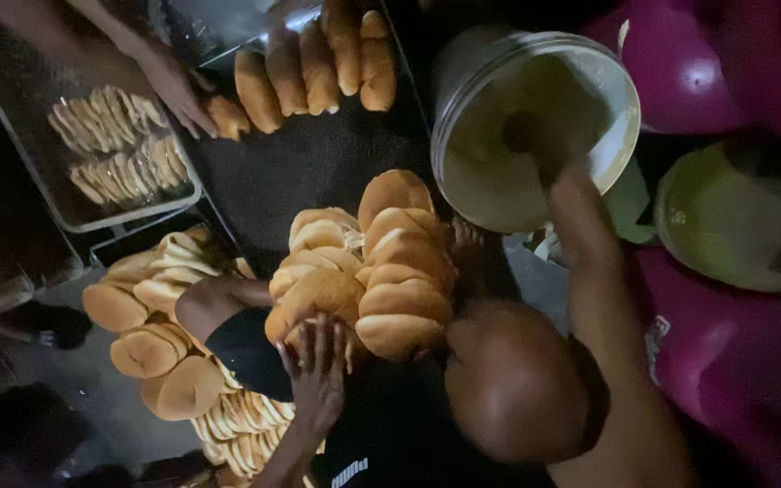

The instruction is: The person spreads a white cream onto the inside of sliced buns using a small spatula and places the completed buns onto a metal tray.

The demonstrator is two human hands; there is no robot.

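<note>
The left hand (316,366) lies flat, fingers spread, against the pile of buns (381,271) in the middle, so the pile stays up. The right hand (540,149) dips into the white bucket (621,99). It is too dark there to tell its grip.

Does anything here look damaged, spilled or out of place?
One bun in the stack of rolls shows a pale, ragged patch, as if torn. The left hand rests on that stack; the right hand is blurred inside the white tub. Nothing looks spilled.
</note>
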